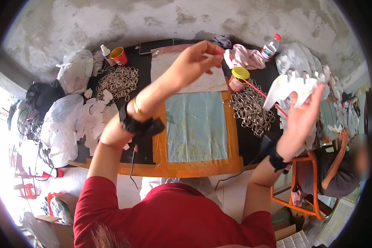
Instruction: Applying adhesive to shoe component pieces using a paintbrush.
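Observation:
My left hand (202, 58) is raised over the far part of the table, above a pale sheet (161, 68). Its thumb and fingers are drawn together; anything between them is too small to make out. Out to the right, my right hand (304, 118) holds a floppy white cut-out piece (283, 87) with pointed, tooth-like strips, gripped between thumb and fingers. Close to that piece, a thin red stick (257, 89) slants from a tin with a yellow lid (239, 76). A heap of metal rings (254, 113) lies beside the tin.
A light blue sheet (196, 126) is framed in orange-brown tape (234, 144). On the left are more metal rings (119, 82), white cut-outs (93, 118), plastic bags (62, 128) and a red-yellow tin (118, 56). A bottle (270, 47) stands at back right; another person (339, 169) sits right.

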{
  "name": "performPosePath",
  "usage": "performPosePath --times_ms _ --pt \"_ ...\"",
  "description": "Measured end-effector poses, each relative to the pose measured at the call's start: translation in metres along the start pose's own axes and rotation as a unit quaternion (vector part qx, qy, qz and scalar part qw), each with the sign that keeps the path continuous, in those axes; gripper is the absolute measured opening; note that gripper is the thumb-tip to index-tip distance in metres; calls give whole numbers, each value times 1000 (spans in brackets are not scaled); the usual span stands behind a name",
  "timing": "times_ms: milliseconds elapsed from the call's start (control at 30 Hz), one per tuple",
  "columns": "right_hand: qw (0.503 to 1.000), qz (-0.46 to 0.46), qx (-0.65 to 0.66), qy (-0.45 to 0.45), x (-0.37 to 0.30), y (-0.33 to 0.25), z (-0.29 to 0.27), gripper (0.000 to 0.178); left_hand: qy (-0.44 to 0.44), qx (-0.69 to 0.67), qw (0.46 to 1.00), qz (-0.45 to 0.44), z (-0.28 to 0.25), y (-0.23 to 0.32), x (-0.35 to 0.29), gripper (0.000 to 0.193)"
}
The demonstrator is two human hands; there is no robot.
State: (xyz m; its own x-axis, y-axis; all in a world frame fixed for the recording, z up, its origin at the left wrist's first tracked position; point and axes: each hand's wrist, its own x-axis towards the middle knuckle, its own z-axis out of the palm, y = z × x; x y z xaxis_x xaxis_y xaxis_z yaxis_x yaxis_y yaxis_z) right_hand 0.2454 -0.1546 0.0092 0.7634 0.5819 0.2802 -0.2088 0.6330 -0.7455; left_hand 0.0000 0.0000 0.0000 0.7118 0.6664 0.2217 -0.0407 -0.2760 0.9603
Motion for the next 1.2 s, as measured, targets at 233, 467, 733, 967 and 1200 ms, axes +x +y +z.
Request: performPosePath --times_ms 233,467,733,967,1200 --pt "995 -30 -55 75 21 -76 -121 27 -65 143 975 -155 31 -64 125 28" --pt "948 276 144 65 88 -45 -242 40 -60 580 800 143 43 -196 202 20" --pt "952 267 121 85 45 -37 -233 29 -75 488 859 135 35 -229 207 33" --pt "963 204 27 176 -35 -34 -222 25 -103 505 853 82 47 -220 217 29" --pt "959 218 94 156 -118 -2 -244 30 -123 457 858 200 39 -229 206 23"
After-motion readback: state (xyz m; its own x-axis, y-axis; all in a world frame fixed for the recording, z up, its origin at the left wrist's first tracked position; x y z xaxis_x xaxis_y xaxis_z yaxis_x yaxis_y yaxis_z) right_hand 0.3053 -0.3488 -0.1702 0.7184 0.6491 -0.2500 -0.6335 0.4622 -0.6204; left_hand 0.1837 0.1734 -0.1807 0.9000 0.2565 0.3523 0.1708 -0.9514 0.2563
